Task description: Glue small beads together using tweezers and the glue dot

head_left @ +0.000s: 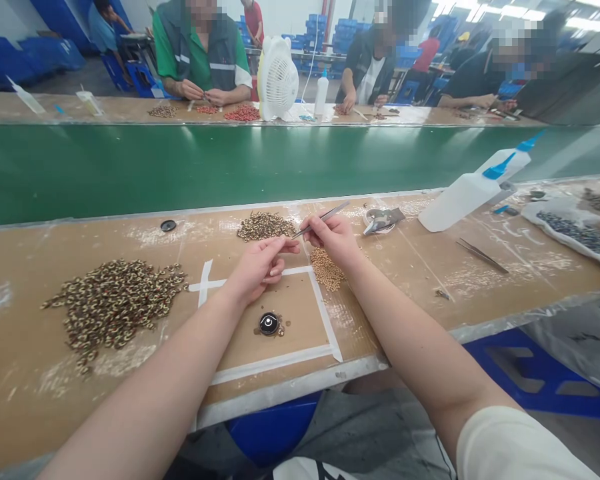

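Observation:
My right hand (334,241) grips a pair of metal tweezers (336,209), their tip pointing left toward my other hand. The fingers of my left hand (259,268) are pinched together at that tip; whatever is between them is too small to make out. Behind the hands lies a pile of small dark-and-gold parts (265,226). Tan beads (327,270) are heaped beneath my right wrist. A small round black dish (269,324) with shiny dark liquid sits inside a white tape frame (280,355). To the left spreads a large heap of dark-and-cream small parts (123,303).
White squeeze bottles (460,200) with blue tips stand at the right, near spare tweezers (482,255) and a bag of dark pieces (575,230). A black cap (168,226) lies at left. Beyond the green belt (205,163), co-workers sit by a white fan (279,79).

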{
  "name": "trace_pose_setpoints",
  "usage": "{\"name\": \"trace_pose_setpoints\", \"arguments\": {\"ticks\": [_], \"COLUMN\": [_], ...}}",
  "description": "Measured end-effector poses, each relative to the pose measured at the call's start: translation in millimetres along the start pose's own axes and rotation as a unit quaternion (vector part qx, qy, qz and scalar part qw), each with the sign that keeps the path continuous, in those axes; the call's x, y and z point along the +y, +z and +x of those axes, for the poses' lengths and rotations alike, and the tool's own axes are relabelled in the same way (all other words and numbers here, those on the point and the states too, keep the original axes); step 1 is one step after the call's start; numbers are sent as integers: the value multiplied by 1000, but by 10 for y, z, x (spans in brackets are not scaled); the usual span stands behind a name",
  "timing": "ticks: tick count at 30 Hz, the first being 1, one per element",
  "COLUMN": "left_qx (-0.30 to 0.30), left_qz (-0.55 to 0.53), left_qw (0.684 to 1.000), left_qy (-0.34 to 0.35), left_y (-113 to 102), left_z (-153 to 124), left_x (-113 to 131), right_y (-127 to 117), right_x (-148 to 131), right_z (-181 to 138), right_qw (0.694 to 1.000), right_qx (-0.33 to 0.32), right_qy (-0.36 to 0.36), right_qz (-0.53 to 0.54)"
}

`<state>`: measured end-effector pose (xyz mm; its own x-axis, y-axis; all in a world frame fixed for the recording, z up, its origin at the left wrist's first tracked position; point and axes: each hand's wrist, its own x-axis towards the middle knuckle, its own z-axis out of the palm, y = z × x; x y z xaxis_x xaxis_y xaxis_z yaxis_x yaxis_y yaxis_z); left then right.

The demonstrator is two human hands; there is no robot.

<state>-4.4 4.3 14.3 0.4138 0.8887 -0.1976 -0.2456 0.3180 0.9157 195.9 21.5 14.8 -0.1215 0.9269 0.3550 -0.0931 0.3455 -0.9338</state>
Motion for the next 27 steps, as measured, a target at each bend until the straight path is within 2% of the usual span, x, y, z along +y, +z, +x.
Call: {"name": "trace_pose_setpoints", "arguments": {"ticks": [15, 19, 23, 27], "left_qx": [-4, -1, -23, -42], "left_qz": [-34, -54, -79, -93], "left_qw": [999, 998, 996, 993], "left_qy": [-14, -20, -42, -66], "left_y": [-36, -39, -51, -49], "left_z": [27, 33, 15, -23], "left_x": [-19, 6, 48, 95], "right_y": [23, 44, 59, 86], "right_x": [4, 5, 13, 48], "right_z": [-44, -34, -8, 15], "right_qw": [994, 999, 998, 993], "right_qx": [-23, 1, 35, 23], "right_qy": [-41, -7, 38, 60], "right_qz": [-101, -32, 36, 99]}}
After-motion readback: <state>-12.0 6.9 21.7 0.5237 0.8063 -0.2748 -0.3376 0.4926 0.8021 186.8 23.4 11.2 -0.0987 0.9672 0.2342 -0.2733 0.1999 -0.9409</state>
